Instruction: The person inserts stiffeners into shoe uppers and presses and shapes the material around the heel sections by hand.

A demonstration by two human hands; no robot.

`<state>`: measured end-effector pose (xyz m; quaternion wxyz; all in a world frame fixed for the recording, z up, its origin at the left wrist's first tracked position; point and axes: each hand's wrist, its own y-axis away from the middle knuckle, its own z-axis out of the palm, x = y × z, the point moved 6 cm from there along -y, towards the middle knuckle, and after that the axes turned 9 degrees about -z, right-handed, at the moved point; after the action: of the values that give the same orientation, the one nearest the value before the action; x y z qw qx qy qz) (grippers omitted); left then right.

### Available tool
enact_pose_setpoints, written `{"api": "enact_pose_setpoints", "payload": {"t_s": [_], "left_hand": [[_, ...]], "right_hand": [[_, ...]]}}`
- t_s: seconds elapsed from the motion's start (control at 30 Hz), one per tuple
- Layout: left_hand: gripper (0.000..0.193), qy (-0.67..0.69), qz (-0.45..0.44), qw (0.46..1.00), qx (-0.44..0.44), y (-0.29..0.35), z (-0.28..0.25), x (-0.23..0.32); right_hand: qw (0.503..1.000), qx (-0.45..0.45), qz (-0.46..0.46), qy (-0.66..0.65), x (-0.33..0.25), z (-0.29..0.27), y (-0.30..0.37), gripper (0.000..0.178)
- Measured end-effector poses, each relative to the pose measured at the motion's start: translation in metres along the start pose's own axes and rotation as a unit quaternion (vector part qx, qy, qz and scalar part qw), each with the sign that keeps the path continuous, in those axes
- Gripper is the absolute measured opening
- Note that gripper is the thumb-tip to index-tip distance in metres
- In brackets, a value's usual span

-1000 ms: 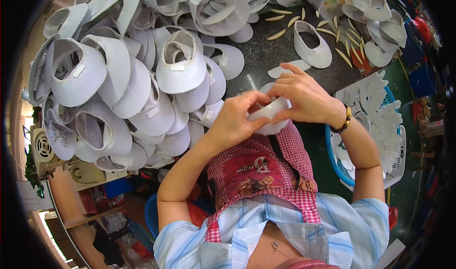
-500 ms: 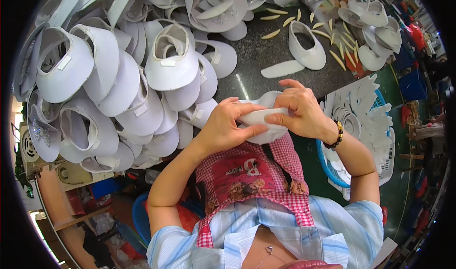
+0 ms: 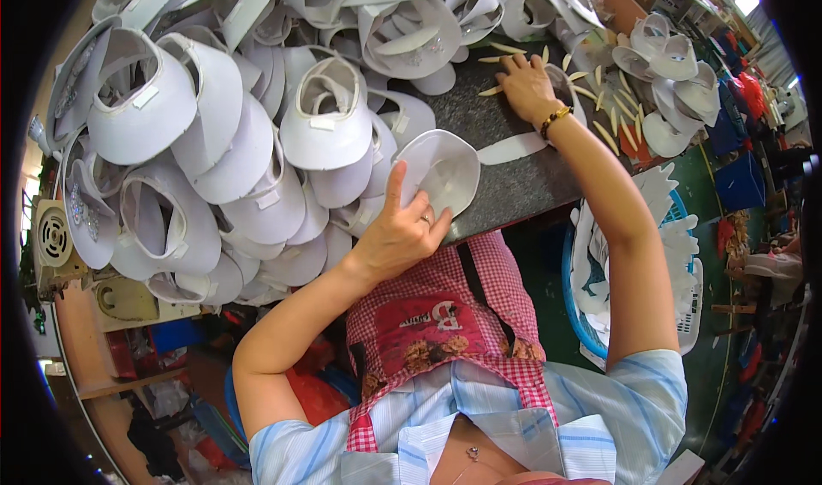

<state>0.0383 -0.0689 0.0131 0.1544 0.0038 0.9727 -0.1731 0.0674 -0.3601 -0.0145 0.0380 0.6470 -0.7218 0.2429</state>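
My left hand (image 3: 402, 232) is closed on the near edge of a white visor (image 3: 454, 172), its index finger pointing up along the side. The visor is tilted so its hollow inner face shows, above the table's front edge. Stretched far out across the dark table, my right hand (image 3: 527, 87) has its fingers apart and bent down among the thin cream strips (image 3: 604, 134). Its fingertips are too small to show whether they touch one. Beside that wrist lies a flat white curved piece (image 3: 511, 148), and another visor (image 3: 561, 83) is partly hidden behind the hand and forearm.
A large heap of white visors (image 3: 325, 134) covers the table's left and back. More visors (image 3: 676, 57) are stacked at the far right. Below the table's right edge stands a blue-rimmed basket (image 3: 568, 288) of white cut pieces. A blue bin (image 3: 739, 177) sits farther right.
My right hand has let go of the visor and moved far forward to the cream strips. My left hand keeps the visor, now turned with its hollow side showing and shifted slightly forward.
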Motion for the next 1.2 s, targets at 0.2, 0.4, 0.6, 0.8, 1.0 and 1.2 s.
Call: {"api": "enact_pose_setpoints", "payload": {"t_s": [0.2,0.4,0.6,0.8,1.0,1.2], "left_hand": [[0.024,0.100,-0.022,0.994,0.031,0.007,0.000,-0.009],[0.010,0.079,0.022,0.996,-0.018,0.005,-0.009,-0.006],[0.012,0.061,-0.008,0.997,-0.043,-0.003,-0.020,-0.003],[0.014,0.057,-0.044,0.996,-0.046,0.000,-0.015,0.013],[0.010,0.083,-0.085,0.993,-0.029,0.010,-0.002,0.011],[0.013,0.085,-0.089,0.992,-0.036,0.012,0.003,0.006]], "right_hand": [[0.985,-0.004,-0.022,-0.171,0.004,-0.033,0.012,0.013],[0.837,0.043,0.137,-0.528,-0.013,-0.084,0.056,0.015],[0.924,0.092,0.016,-0.370,-0.019,-0.068,0.030,0.016],[0.994,-0.044,0.063,-0.071,0.030,0.017,-0.029,0.019],[0.988,-0.056,0.041,-0.137,0.036,0.016,-0.044,0.015],[0.954,-0.030,0.042,-0.295,0.047,0.008,-0.033,0.025]]}}
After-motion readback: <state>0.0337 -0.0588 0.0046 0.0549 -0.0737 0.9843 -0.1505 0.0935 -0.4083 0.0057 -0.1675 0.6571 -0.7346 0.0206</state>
